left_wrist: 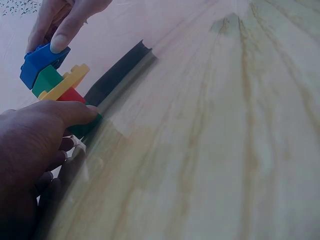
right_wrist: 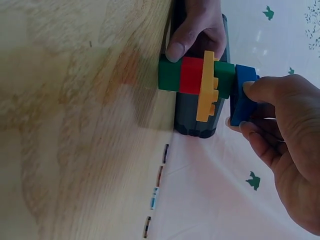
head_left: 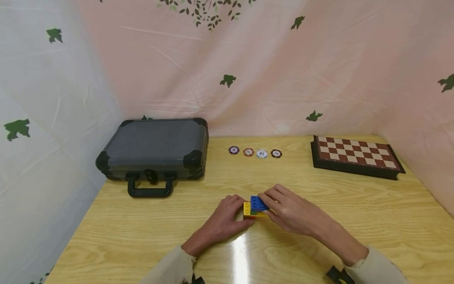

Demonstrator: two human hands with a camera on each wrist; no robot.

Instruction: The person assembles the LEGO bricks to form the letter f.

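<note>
A small tower of toy building bricks stands upright on the table in front of me. From the bottom it has a green brick [right_wrist: 169, 73], a red brick [right_wrist: 191, 76], a longer yellow brick [head_left: 246, 208] jutting out sideways, and another green brick [right_wrist: 225, 80]. On top is a blue brick [head_left: 254, 202], slightly tilted in the right wrist view. My left hand [head_left: 225, 219] grips the lower bricks, its thumb on the near side. With thumb and fingers, my right hand [head_left: 292, 209] pinches the blue brick at the tower's upper end.
A dark grey case [head_left: 156, 142] with a black handle [head_left: 150, 192] lies at the back left. Several poker chips, among them a white-blue chip [head_left: 262, 154], form a row at the back middle. Far right lies a checkered game board [head_left: 356, 154]. Pink cloth [head_left: 248, 106] hangs behind the table.
</note>
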